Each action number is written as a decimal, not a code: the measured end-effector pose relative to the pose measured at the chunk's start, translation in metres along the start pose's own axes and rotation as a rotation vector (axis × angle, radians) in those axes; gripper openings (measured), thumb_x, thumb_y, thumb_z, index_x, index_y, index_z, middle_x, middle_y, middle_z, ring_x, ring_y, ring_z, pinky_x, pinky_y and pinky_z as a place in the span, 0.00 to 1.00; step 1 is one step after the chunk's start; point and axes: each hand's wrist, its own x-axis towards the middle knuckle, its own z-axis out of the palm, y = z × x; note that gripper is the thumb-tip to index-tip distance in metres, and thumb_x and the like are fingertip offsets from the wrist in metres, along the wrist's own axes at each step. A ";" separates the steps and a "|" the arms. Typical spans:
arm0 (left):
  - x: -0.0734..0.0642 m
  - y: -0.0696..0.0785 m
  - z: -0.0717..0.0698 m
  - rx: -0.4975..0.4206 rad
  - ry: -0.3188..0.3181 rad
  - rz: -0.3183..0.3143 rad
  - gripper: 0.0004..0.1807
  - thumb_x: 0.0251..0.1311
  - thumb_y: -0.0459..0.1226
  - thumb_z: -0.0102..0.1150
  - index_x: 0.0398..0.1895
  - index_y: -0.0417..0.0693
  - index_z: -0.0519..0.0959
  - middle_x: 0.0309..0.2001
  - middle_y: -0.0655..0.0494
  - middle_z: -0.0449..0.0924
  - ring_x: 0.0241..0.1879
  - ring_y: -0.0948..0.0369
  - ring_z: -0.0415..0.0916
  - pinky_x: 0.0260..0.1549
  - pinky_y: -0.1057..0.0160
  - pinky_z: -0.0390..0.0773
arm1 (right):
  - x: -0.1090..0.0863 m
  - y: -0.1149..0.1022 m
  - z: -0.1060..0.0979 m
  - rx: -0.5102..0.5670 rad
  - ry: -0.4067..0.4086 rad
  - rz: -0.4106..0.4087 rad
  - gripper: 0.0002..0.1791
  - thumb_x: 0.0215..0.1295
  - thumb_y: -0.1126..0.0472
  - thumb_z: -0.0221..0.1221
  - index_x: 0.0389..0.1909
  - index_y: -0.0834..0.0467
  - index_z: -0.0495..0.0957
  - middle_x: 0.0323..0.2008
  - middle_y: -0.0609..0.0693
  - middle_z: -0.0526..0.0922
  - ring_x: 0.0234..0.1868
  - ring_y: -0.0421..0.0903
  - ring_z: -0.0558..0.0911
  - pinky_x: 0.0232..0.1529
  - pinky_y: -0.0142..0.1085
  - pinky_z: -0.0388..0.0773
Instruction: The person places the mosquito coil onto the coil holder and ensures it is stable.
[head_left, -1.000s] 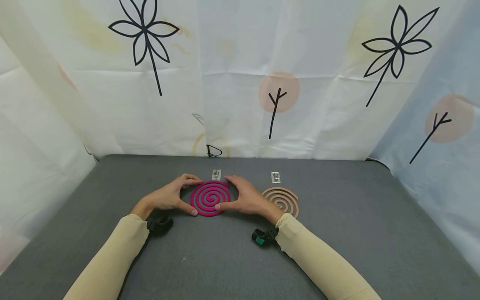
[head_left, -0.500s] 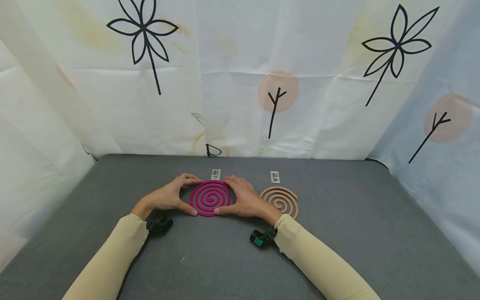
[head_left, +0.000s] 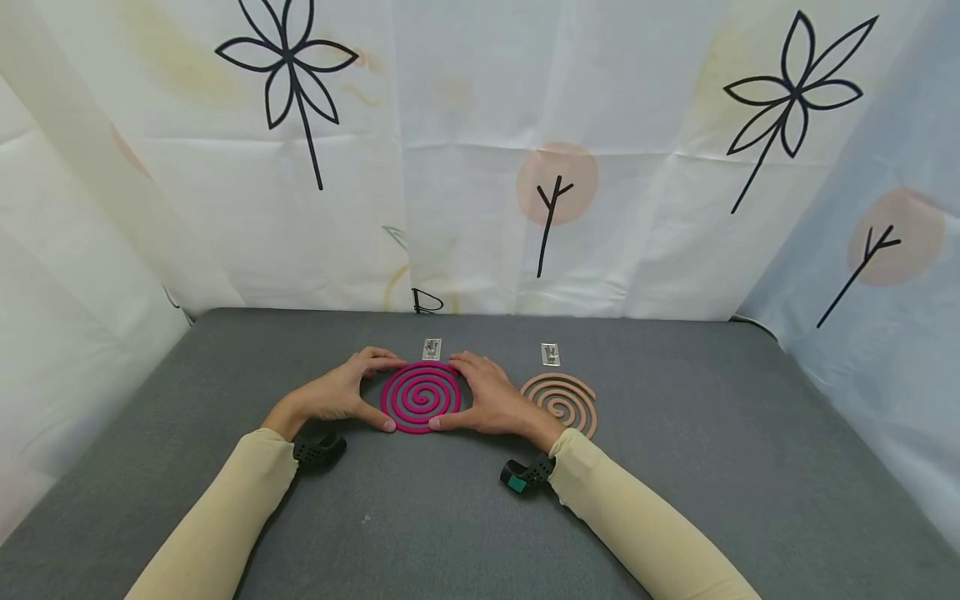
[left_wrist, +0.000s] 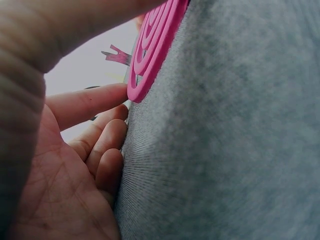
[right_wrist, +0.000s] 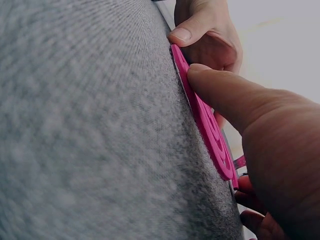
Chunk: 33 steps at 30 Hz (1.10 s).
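Observation:
In the head view a pink mosquito coil (head_left: 421, 397) lies flat on the grey tabletop between both hands. My left hand (head_left: 341, 392) holds its left side, thumb at the lower rim and index finger at the upper rim. My right hand (head_left: 495, 398) spans the right side the same way. In the right wrist view, the right thumb (right_wrist: 225, 90) rests on the edge of the coil (right_wrist: 212, 135). The left index finger (left_wrist: 95, 102) meets the coil's rim in the left wrist view, with the other fingers bent below it.
A tan mosquito coil (head_left: 562, 398) lies at the right, partly behind the right wrist. Two small metal coil stands, a left one (head_left: 431, 349) and a right one (head_left: 550, 355), sit behind the coils. A patterned curtain (head_left: 480, 167) hangs along the table's (head_left: 420, 517) far edge.
Since a second ago, my right thumb has slid slightly toward me, to the coil's near rim. Over the last half second the hands and coil stay practically still.

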 end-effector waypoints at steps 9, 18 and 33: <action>0.001 -0.001 0.000 0.000 0.003 0.014 0.49 0.47 0.42 0.82 0.72 0.39 0.67 0.70 0.40 0.57 0.70 0.41 0.54 0.68 0.34 0.55 | -0.001 0.001 0.000 0.026 0.004 0.010 0.52 0.56 0.40 0.72 0.75 0.60 0.62 0.76 0.55 0.62 0.79 0.53 0.52 0.77 0.51 0.42; 0.003 -0.001 0.000 0.031 0.031 0.034 0.47 0.44 0.44 0.83 0.70 0.45 0.71 0.66 0.47 0.64 0.63 0.49 0.63 0.63 0.42 0.61 | -0.002 -0.001 -0.001 0.065 0.024 0.018 0.53 0.54 0.42 0.74 0.75 0.60 0.61 0.74 0.57 0.63 0.78 0.55 0.54 0.77 0.53 0.43; 0.004 -0.001 0.000 0.033 0.048 0.054 0.44 0.49 0.43 0.81 0.70 0.43 0.71 0.60 0.50 0.74 0.58 0.51 0.68 0.59 0.45 0.65 | -0.003 0.000 0.000 0.095 0.041 0.030 0.55 0.51 0.42 0.76 0.75 0.58 0.61 0.73 0.56 0.64 0.78 0.56 0.53 0.77 0.54 0.44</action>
